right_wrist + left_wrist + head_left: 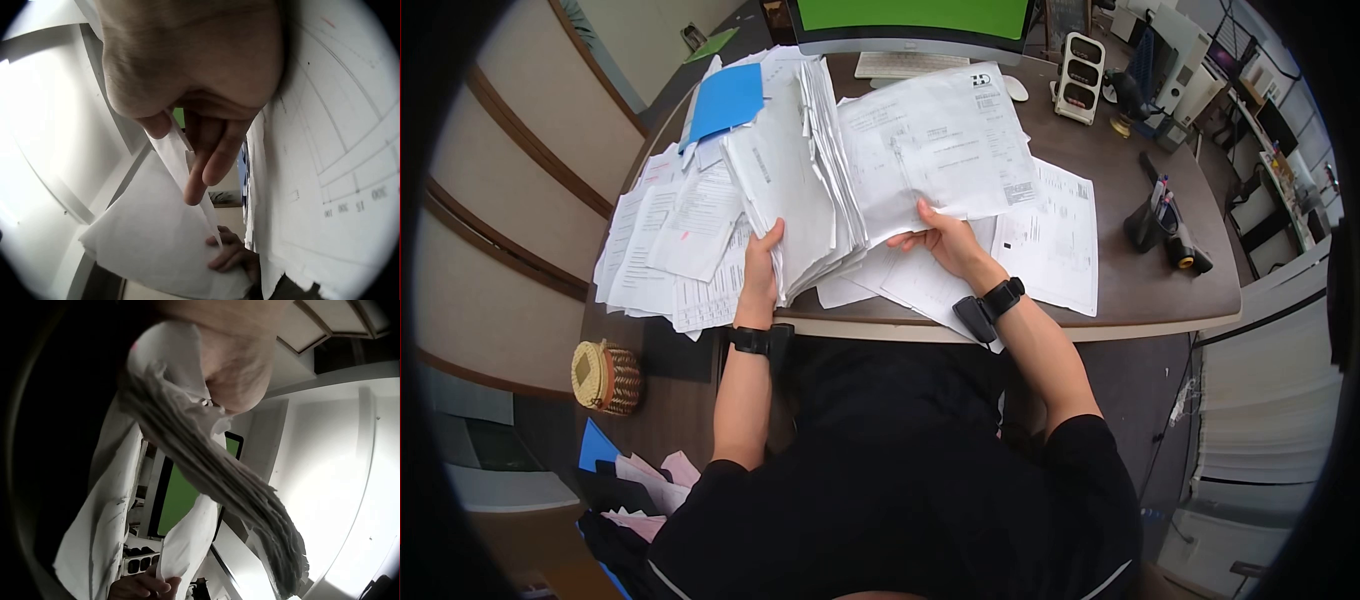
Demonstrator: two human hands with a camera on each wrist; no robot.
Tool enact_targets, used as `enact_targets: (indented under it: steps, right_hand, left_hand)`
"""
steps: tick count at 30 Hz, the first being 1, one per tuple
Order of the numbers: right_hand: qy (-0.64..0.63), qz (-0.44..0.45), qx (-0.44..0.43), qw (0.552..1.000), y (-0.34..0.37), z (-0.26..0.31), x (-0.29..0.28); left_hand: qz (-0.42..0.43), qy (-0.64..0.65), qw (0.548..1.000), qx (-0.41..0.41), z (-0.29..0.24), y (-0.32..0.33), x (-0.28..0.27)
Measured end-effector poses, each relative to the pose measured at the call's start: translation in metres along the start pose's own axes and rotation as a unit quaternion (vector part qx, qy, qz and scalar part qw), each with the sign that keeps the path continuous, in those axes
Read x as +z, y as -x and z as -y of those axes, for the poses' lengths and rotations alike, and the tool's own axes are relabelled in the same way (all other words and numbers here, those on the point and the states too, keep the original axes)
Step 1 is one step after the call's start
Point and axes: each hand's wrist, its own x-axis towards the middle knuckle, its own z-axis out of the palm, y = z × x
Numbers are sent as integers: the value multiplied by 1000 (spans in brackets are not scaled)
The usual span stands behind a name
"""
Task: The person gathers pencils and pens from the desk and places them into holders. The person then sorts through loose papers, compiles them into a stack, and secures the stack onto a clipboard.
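Note:
A thick stack of worn papers (790, 180) is gripped at its lower left edge by the left hand (762, 268), thumb on top. The left wrist view shows the layered edges of that stack (206, 456) fanned below the hand (240, 356). To its right, the right hand (948, 243) pinches the lower edge of a large white printed sheet or envelope (940, 140), thumb on its face and fingers beneath. In the right wrist view the right hand (194, 81) holds the white sheet (162, 225) between thumb and fingers.
Loose papers (690, 225) spread left of the stack, with a blue folder (728, 98) on top. More sheets (1060, 240) lie at the right. Beyond are a monitor (915, 20), keyboard (910, 66), mouse (1016, 89) and pen holder (1148, 222). A woven basket (606, 378) stands lower left.

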Motion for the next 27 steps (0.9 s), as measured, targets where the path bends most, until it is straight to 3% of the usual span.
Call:
enact_targets:
  steps: [27]
  right_hand:
    - [11, 0, -7, 1000, -1, 6, 3]
  left_hand:
    - [14, 5, 1000, 14, -3, -2, 4]
